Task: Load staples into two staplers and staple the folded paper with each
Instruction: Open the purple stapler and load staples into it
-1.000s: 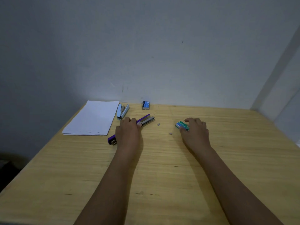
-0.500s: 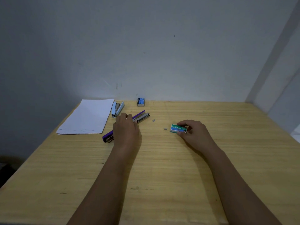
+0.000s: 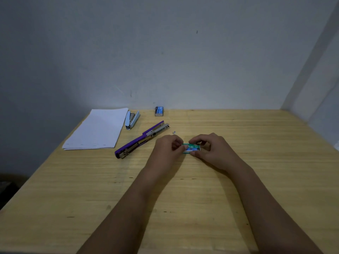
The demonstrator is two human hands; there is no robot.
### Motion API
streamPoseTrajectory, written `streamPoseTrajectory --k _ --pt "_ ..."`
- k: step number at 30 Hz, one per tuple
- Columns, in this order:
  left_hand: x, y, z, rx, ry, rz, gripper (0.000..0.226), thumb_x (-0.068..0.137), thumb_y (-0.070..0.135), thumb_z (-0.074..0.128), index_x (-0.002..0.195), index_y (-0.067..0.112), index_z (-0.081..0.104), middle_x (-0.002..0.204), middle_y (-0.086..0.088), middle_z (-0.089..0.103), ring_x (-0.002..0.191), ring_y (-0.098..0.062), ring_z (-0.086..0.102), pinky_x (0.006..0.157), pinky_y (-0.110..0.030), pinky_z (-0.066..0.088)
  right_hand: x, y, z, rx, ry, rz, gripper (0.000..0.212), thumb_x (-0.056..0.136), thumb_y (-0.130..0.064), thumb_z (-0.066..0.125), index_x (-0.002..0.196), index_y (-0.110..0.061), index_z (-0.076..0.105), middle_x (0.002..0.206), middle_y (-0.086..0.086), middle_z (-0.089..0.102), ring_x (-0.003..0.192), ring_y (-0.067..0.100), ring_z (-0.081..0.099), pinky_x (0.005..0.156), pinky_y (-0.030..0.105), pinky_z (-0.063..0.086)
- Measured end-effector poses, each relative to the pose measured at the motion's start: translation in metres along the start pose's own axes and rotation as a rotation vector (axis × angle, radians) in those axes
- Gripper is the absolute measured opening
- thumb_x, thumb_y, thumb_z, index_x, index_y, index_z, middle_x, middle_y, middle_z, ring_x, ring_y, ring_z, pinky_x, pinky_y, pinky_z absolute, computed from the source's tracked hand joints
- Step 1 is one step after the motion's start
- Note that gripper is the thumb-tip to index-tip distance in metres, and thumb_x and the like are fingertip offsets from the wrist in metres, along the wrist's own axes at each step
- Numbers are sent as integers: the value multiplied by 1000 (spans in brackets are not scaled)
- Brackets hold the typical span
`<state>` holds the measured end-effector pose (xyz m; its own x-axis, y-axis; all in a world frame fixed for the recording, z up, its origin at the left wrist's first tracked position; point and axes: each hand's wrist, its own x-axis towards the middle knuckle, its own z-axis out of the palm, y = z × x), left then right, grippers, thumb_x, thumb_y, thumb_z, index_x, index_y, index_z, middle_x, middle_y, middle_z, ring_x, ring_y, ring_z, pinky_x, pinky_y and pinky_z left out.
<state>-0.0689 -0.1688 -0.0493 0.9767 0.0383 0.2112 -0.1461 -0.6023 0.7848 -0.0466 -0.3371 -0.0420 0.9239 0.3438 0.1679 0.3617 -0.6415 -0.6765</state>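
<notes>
We see both bare hands meeting over a small green cardboard staple box (image 3: 191,148) near the middle of the pale wooden table (image 3: 256,143). The left hand (image 3: 167,149) pinches the box's left end between thumb and fingers, and the right hand (image 3: 213,150) clamps its right end, thumb at the near edge and fingers curled over the far edge; whether the box rests on the wood or sits just above it we cannot tell. At about ten o'clock from the hands lies a long purple stapler (image 3: 141,140), swung open with its metal staple channel exposed, its far tip pointing toward one o'clock. Just beyond it, at eleven o'clock, a small light-blue stapler (image 3: 131,120) lies partly open, just beside the right edge of a stack of white paper (image 3: 99,130) that lies flat at the table's far left. At twelve o'clock, close to the grey wall (image 3: 165,52), sits a small blue staple box (image 3: 159,111). A tiny loose bit of metal (image 3: 173,132) lies between the purple stapler's tip and the hands.
</notes>
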Motion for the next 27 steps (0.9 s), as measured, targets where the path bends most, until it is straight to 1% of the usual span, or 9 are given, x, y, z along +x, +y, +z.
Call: streamPoseTrajectory --k 5,7,9,11,14,16,18,22,27 --pt "1 6 10 -40 111 -136 18 84 18 67 101 13 67 85 4 63 78 -2 58 63 -11 43 2 4 2 -13 5 29 32 76 -27 74 107 -31 65 109 -7 57 88 -1 46 66 10 33" --pt "1 7 13 -20 121 -180 17 86 20 64 103 18 66 93 0 68 91 -10 61 75 -21 49 2 3 1 0 15 39 35 75 -26 75 108 -27 65 106 -11 58 92 1 47 66 10 35" --pt "1 9 15 48 105 -210 15 89 24 60 104 23 65 102 1 70 102 -13 59 93 -34 43 0 4 -2 37 23 48 38 72 -23 78 108 -22 65 104 -11 61 91 2 52 65 8 39" --pt "1 10 18 115 71 -183 18 93 23 54 107 26 65 111 1 64 109 -14 54 98 -36 37 -2 6 -6 89 24 73 35 70 -20 80 103 -21 68 101 -9 65 88 -1 56 65 9 43" --pt "-1 10 20 147 33 -33 27 96 12 46 115 21 63 123 2 47 117 -9 38 95 -23 39 -4 9 -12 137 22 93 29 68 -17 81 95 -21 71 95 -7 68 89 3 60 70 13 46" --pt "-2 10 17 180 -20 75 32 95 5 43 118 18 63 124 4 49 115 -5 37 89 -17 36 -5 9 -13 148 35 88 27 66 -15 82 91 -21 73 91 -7 70 86 3 63 68 12 47" --pt "-1 7 14 216 -82 147 32 95 8 44 120 17 61 123 3 56 115 -8 44 88 -18 37 -5 7 -12 161 54 86 26 65 -13 83 88 -20 74 88 -8 70 81 -3 63 63 7 46" --pt "-2 1 2 211 -170 145 37 90 32 56 126 23 56 119 8 56 109 -4 44 86 -22 40 -5 4 -12 114 74 81 27 65 -16 82 91 -21 74 87 -11 69 81 -2 60 59 5 43" --pt "3 1 -10 233 -239 145 39 88 27 61 126 20 57 119 4 57 109 -10 49 93 -29 45 -6 5 -14 139 51 95 27 68 -13 81 93 -20 74 87 -7 70 79 4 63 68 14 49"
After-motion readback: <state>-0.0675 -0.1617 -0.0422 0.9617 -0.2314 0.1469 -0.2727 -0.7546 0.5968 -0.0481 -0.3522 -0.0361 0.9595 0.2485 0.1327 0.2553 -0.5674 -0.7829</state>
